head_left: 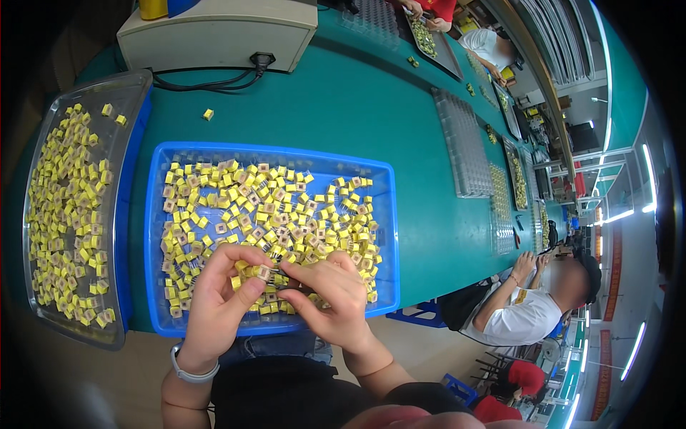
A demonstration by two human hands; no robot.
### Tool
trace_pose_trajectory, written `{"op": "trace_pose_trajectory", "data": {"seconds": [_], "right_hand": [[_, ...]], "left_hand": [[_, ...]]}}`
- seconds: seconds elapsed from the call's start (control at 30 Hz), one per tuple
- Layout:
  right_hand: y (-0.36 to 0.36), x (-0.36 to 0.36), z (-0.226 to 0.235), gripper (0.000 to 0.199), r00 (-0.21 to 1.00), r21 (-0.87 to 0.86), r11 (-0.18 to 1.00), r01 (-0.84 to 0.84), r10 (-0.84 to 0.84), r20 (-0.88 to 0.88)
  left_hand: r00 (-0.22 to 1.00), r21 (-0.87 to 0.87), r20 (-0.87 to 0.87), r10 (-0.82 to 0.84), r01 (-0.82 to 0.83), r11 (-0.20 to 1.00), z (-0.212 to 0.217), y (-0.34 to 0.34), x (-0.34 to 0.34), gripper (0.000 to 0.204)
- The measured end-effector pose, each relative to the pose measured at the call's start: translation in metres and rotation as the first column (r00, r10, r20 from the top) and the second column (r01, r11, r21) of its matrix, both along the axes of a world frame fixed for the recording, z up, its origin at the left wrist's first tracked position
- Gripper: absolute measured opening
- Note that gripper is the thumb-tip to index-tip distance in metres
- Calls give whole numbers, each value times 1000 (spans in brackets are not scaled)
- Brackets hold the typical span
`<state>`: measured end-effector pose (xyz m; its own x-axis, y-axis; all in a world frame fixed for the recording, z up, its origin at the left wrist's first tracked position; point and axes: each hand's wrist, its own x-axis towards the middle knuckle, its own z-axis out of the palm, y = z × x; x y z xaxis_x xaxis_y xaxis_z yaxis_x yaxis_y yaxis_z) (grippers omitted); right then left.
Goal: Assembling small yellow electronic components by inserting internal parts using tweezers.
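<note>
Over the near edge of a blue plastic tray (390, 247), my left hand (218, 297) pinches a small yellow-wrapped transformer (259, 272) between thumb and fingers. Thin metal leads stick out of its right side. My right hand (332, 292) is closed at these leads, thumb and index finger bent toward each other. Something thin and dark shows between its fingers, too small to make out. Many loose transformers (286, 222) of the same kind, yellow with brownish square ends, lie jumbled in the blue tray beneath both hands.
A metal tray (119, 236) of yellow parts stands at left on a blue bin. One lone part (208, 114) lies on the green table (343, 107). A beige machine (214, 36) with a black cable (229, 84) stands behind. Clear plastic trays (463, 143) and a seated co-worker (522, 311) are at right.
</note>
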<state>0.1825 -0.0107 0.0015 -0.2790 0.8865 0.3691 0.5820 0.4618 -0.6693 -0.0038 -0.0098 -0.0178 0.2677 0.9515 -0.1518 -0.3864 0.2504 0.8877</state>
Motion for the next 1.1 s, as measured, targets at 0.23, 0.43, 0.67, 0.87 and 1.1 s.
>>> {"op": "trace_pose_trajectory", "data": {"seconds": [0.23,0.43,0.67,0.87,1.1], "right_hand": [[0,0,0,36,1000,3,1000,5,-5,10],[1,-2,2,36,1000,8,1000,3,-3,8],[1,-1,1,36,1000,5,1000,4,-4,13],[1,-2,2,36,1000,10,1000,2,-3,14],[1,-1,0,38,1000,0,1000,8,-8,15]], "left_hand": [[1000,4,5,-4,4,1000,0,1,1,18],[1000,18,-8,4,-4,1000,0,0,0,18],[1000,-14,-2,8,-8,1000,3,0,0,17],[1000,-9,-4,13,-13,1000,4,0,-1,17],[1000,-14,-12,15,-15,1000,1,0,0,17]]}}
